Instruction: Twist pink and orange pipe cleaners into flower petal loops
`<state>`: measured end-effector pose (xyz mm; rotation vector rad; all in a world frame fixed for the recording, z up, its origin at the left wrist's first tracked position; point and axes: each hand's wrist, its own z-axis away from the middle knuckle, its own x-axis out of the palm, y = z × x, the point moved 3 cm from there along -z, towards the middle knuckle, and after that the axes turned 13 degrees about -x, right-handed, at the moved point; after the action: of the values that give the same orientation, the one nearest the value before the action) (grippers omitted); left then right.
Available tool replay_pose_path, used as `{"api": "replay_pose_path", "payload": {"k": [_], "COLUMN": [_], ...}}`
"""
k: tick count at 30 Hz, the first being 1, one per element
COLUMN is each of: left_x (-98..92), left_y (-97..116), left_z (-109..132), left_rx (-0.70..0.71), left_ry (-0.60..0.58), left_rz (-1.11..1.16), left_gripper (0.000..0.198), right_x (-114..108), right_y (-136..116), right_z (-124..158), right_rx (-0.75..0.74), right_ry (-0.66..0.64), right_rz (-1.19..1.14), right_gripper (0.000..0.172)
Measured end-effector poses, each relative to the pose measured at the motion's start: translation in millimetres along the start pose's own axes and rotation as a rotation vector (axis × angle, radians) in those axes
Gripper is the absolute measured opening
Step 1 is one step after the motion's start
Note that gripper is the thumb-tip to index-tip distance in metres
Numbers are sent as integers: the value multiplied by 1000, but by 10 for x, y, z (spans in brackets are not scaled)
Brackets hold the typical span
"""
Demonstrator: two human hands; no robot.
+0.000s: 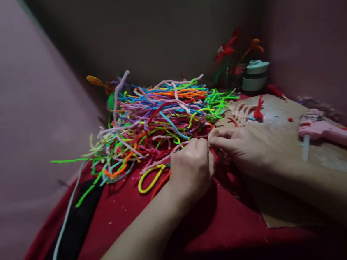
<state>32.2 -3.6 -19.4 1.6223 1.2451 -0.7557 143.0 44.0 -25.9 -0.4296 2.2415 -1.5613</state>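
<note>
My left hand (pixel 191 165) is closed over the red cloth, its knuckles turned up and its fingertips hidden. Close beside it, almost touching, my right hand (pixel 238 144) is pinched with thumb and forefinger together. Whatever sits between the fingertips is too small and dim to name. Just beyond both hands lies a heap of many-coloured pipe cleaners (pixel 162 110). Scissors with a yellow handle loop (pixel 150 179) lie partly under my left hand. Several curled beige pipe cleaner pieces (pixel 242 111) and a red pipe cleaner piece (pixel 258 112) rest past my right hand.
A pink glue gun (pixel 337 131) lies on a brown board (pixel 281 213) at the right. Behind stand a lidded cup (pixel 255 76) and red and orange pipe cleaner flowers (pixel 227 50). A white cord (pixel 63 230) crosses a black strip (pixel 78 231) at the left.
</note>
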Motion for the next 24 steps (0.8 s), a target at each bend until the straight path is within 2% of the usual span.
{"api": "replay_pose_path", "payload": {"k": [1,4,5,7,9,10,11,15,16,17,19,24], "left_x": [5,71,87,106,128,137,138,58,48,49,58,78], "left_y": [-38,-133,-154,-194,-219,-226,-231,-184,-165,-153,-148,-154], "left_z": [-22,-64,-72,-88,-93,-91,-90,-70,-59,-54,-63,-102], "left_rx": [-87,-338,-399,-477,-500,-491,-464,-202,-162,-149,-185,-382], "left_ry": [-120,-599,-717,-824,-839,-808,-729,-211,-147,-130,-171,-422], "left_rz": [179,804,973,1176,1191,1132,1034,504,436,414,473,755], "left_gripper": [22,27,28,26,24,24,23,22,21,22,23,30], "right_x": [-6,-9,-5,7,10,7,-1,-34,-35,-34,-35,-55], "right_y": [-31,-116,-134,-144,-131,-119,-108,-76,-71,-65,-46,30], "right_z": [-1,-10,-12,-14,-11,-7,-4,3,0,-4,-17,-47], "right_rx": [24,50,44,39,47,60,73,117,114,109,91,34], "right_ry": [-14,-43,-49,-52,-42,-36,-20,39,42,36,29,35], "right_rz": [29,46,42,28,26,31,40,49,34,17,-3,-109], "right_gripper": [27,21,20,20,21,20,21,24,23,21,16,16]}}
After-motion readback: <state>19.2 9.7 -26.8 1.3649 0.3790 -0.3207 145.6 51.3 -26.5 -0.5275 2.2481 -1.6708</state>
